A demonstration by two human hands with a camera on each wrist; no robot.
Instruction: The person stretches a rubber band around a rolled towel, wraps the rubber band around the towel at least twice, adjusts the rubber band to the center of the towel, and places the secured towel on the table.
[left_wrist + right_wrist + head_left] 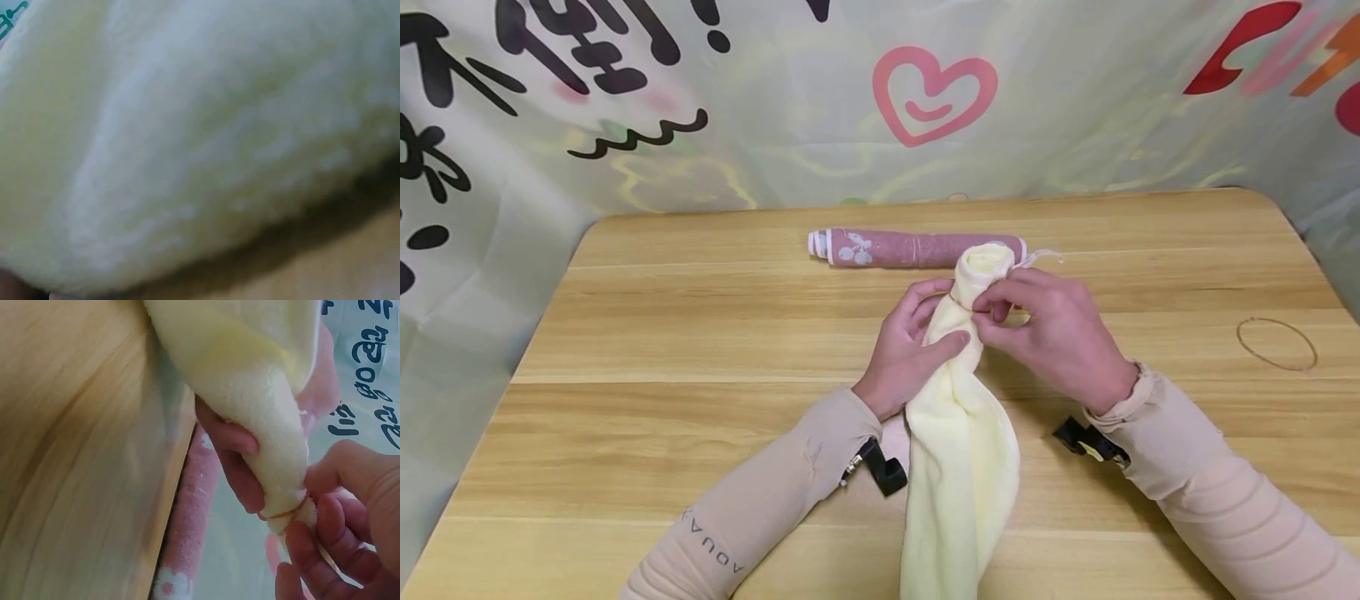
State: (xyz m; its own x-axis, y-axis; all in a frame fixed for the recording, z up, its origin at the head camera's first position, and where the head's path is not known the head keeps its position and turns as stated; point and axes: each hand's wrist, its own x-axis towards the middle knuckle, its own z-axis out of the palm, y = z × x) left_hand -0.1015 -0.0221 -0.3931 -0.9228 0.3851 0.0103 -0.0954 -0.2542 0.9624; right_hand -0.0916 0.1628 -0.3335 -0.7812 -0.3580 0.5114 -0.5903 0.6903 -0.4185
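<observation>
A pale yellow towel (pixel 958 450) hangs long toward the table's front edge, its upper end a rolled knob above a thin band (pixel 289 514). My left hand (pixel 913 346) holds the towel from the left below the band, thumb across its front, fingers behind. Thumb and fingertips of my right hand (pixel 1048 329) pinch at the band on the right side. In the right wrist view, the right hand (pixel 356 519) is at the narrow banded part. Towel cloth (pixel 187 144) fills most of the left wrist view, out of focus.
Behind the towel's knob a rolled pink towel (pixel 910 248) lies across the wooden table (pixel 662 333). A loose thin band (pixel 1276 343) lies at the right. Something pale pink (pixel 895 446) lies beneath the left wrist. A printed cloth (pixel 797 100) hangs behind the table.
</observation>
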